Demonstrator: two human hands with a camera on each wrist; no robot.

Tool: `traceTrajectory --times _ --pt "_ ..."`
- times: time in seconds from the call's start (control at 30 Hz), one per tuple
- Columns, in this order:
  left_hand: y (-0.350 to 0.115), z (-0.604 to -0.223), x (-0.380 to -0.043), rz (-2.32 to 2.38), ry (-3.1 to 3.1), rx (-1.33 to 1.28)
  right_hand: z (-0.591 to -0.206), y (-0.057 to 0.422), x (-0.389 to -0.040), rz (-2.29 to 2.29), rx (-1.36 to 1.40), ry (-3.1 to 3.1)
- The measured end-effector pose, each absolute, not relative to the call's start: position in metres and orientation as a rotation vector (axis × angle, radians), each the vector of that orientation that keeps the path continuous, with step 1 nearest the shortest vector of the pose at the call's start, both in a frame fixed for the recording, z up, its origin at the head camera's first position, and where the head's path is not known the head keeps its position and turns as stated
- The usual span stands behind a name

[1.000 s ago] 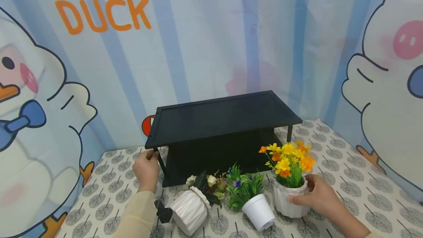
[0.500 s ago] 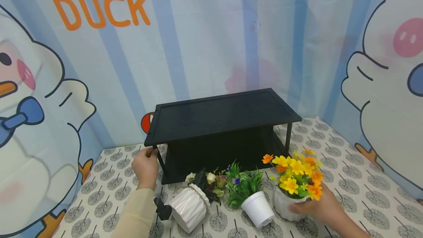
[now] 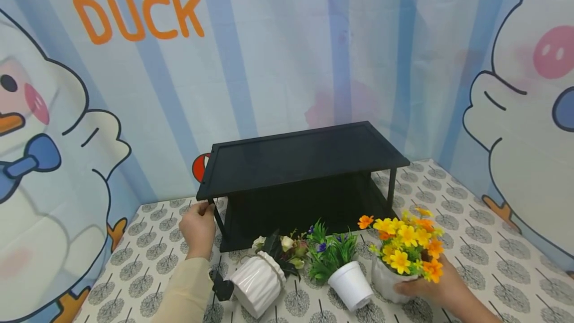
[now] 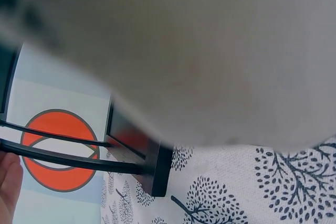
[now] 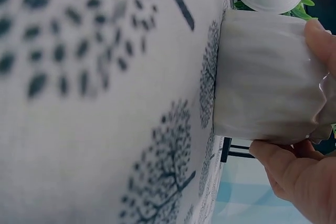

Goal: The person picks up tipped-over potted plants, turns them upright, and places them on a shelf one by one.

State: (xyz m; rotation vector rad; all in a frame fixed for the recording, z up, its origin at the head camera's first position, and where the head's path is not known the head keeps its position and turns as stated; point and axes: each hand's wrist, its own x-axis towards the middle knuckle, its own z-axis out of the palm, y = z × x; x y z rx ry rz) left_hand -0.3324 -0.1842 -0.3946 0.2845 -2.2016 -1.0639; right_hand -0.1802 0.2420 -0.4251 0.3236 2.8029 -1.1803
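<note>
My left hand (image 3: 199, 229) pinches the front left leg of a black two-tier shelf (image 3: 305, 158), just under its top board. In the left wrist view, fingertips (image 4: 9, 182) touch the dark leg while a blurred pale shape covers the upper part. On the right, my right hand (image 3: 437, 285) grips a white ceramic flower pot (image 5: 268, 74) by its sides, thumb on one side and fingers on the other. Yellow and orange artificial flowers (image 3: 403, 243) fill this pot, leaning toward me and rightward. Its base is right at the tablecloth in the right wrist view.
A white ribbed pot (image 3: 257, 283) with pale roses lies tipped before the shelf. Beside it a small white plastic pot (image 3: 351, 285) with green leaves and purple flowers also lies on its side. The tree-print tablecloth (image 3: 493, 243) meets a duck-print curtain (image 3: 287, 54) behind.
The pot of yellow flowers has tilted toward me and slightly right as my right hand turned it. My left hand stays at the shelf leg.
</note>
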Motion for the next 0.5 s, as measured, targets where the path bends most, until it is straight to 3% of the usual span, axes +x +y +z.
traceTrajectory --times 0.5 --pt "-0.1850 -0.3951 -0.3339 -1.056 -2.201 0.290 -0.4239 0.2412 -0.1807 -1.155 0.452 2.714"
